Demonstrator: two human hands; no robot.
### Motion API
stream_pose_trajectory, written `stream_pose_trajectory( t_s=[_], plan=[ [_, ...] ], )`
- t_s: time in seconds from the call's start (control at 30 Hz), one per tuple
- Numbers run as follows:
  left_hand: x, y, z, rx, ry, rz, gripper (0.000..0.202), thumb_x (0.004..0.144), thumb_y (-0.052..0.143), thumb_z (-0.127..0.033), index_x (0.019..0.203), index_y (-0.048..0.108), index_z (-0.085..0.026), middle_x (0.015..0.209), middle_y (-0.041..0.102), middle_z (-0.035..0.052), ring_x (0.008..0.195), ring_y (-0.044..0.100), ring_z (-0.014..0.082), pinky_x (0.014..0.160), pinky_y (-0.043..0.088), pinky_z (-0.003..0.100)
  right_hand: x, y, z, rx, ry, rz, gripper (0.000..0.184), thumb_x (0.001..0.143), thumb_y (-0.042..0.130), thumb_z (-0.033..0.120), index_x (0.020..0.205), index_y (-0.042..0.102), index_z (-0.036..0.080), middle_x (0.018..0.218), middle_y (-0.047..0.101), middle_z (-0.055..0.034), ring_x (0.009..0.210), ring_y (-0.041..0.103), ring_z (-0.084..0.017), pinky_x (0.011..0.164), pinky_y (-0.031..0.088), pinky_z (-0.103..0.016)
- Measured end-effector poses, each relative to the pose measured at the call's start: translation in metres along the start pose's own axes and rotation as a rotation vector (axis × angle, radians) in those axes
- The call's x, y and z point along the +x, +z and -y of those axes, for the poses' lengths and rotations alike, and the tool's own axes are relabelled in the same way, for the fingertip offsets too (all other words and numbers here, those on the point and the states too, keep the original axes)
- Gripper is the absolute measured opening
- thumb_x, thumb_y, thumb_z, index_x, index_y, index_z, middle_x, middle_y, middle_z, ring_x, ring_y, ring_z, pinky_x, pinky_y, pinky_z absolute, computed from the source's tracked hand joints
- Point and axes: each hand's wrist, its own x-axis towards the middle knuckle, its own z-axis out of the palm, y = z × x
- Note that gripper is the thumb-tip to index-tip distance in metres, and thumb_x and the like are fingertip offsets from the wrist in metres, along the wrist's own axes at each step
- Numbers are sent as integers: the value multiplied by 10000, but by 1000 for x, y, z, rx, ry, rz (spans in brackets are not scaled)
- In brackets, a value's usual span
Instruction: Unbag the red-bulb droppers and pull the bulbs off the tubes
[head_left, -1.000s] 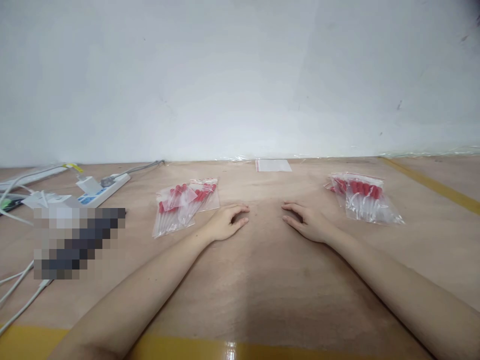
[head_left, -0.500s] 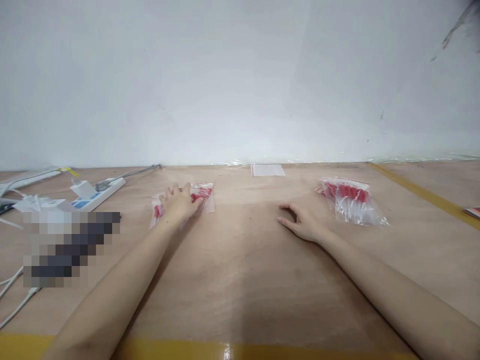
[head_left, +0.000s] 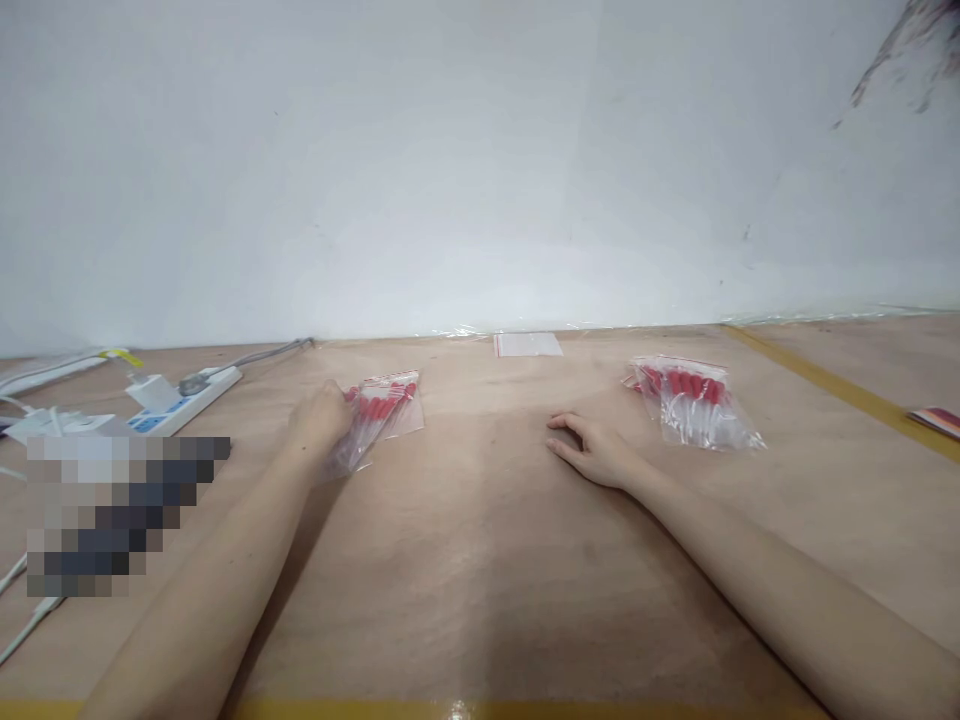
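My left hand (head_left: 319,416) is closed on the left end of a clear bag of red-capped tubes (head_left: 379,415) lying on the wooden table (head_left: 480,580). More bags of the same kind lie under and beside it. My right hand (head_left: 592,450) rests palm down in the middle of the table with its fingers loosely curled and holds nothing. A second pile of clear bags with red-capped tubes (head_left: 694,400) lies a little to the right of that hand.
An empty clear zip bag (head_left: 527,344) lies by the white wall. A white power strip (head_left: 184,395) with plugs and cables sits at the far left beside a blurred-out patch. Yellow tape (head_left: 840,385) runs along the right of the table, and a small coloured item (head_left: 934,420) lies at the right edge.
My left hand left its resting place in the middle, reached left onto the pile of bags and closed on one. My right hand stayed put. The view shifted slightly.
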Motion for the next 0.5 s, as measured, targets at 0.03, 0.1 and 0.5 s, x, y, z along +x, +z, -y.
stream_pose_trajectory(
  t_s=[0.03, 0.1, 0.5],
  plan=[
    [0, -2, 1, 1, -2, -14, 393, 801, 408, -378, 1011, 554, -79, 966, 623, 212, 881, 588, 344, 673, 448, 384, 0, 0, 0, 1, -7, 1, 270, 801, 495, 318, 1020, 565, 177, 1084, 597, -82, 983, 560, -202, 866, 439, -357],
    [1, -8, 3, -21, -9, -79, 344, 790, 435, -309, 1040, 548, -101, 982, 622, 192, 910, 579, 338, 706, 444, 389, -1, 0, -1, 12, -14, -1, 260, 799, 497, 310, 1015, 567, 184, 1083, 595, -82, 975, 559, -203, 861, 439, -360],
    [-50, 11, -95, -606, 822, -538, 264, 861, 369, -187, 1036, 566, -179, 990, 645, 63, 923, 583, 176, 860, 435, 305, 30, 3, 31, 1178, 568, 45, 351, 838, 408, 475, 896, 538, 154, 860, 627, -95, 726, 624, -153, 748, 517, -327]
  ],
)
